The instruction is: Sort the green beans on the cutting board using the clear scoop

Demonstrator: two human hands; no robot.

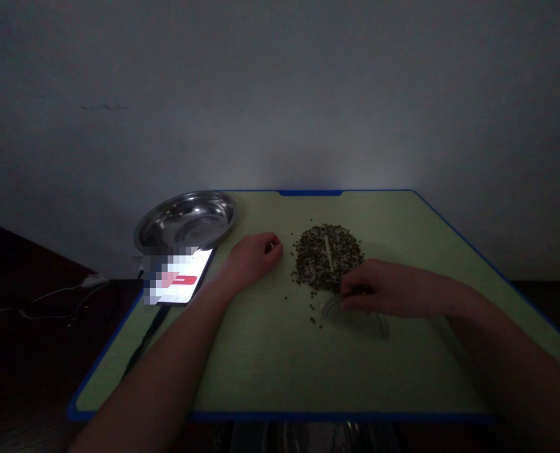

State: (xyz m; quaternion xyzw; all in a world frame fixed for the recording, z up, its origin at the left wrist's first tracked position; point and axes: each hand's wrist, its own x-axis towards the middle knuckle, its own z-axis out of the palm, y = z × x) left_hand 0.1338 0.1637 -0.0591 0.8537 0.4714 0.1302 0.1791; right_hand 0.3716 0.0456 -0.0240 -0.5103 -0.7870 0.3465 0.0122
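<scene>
A flat pile of small dark and pale beans or seeds (315, 255) lies on the pale green table, split by a narrow, straight bare strip. At the pile's near right edge, my right hand (367, 286) is closed in a pinch on a clear, curved plastic piece that looks like a protractor (379, 326). Its outline is faint, and the fingers cover part of it. My left hand (256, 258) rests on the table left of the pile, fingers curled in a loose fist. Nothing can be made out in it.
A shiny steel basin (190, 220) stands at the back left. Before it lies a phone (183, 286) with a lit, partly blurred screen and a dark strap. The table (280, 371) has a blue rim and a wall behind it. White cables (53, 290) hang at left.
</scene>
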